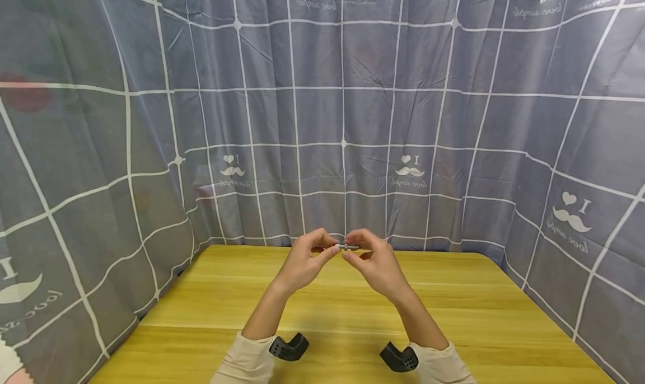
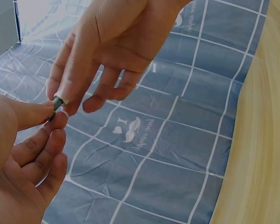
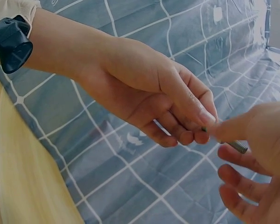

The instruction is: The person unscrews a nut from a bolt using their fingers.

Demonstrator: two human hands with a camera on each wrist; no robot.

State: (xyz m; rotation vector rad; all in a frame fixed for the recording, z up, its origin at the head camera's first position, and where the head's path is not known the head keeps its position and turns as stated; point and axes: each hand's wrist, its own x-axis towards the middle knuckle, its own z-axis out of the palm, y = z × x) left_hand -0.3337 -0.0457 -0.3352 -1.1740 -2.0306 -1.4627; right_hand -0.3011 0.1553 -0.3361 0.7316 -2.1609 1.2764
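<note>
A small metal bolt (image 1: pixel 354 247) with a threaded shaft is held level between the two hands, above the far part of the table. My left hand (image 1: pixel 304 262) pinches its left end between thumb and fingertips. From the other side, my right hand (image 1: pixel 377 265) pinches it with thumb and index finger around a small wider part, perhaps a nut. In the right wrist view the threaded end (image 3: pixel 238 147) sticks out past the right fingers. The left wrist view has the threads (image 2: pixel 57 103) between both sets of fingertips; the rest of the bolt is hidden.
A yellow wood-grain table (image 1: pixel 322 333) lies under the hands. Grey checked curtains (image 1: pixel 322 115) with white lines and prints surround it at the back and sides. Black wrist mounts (image 1: pixel 289 347) sit at both light sleeves.
</note>
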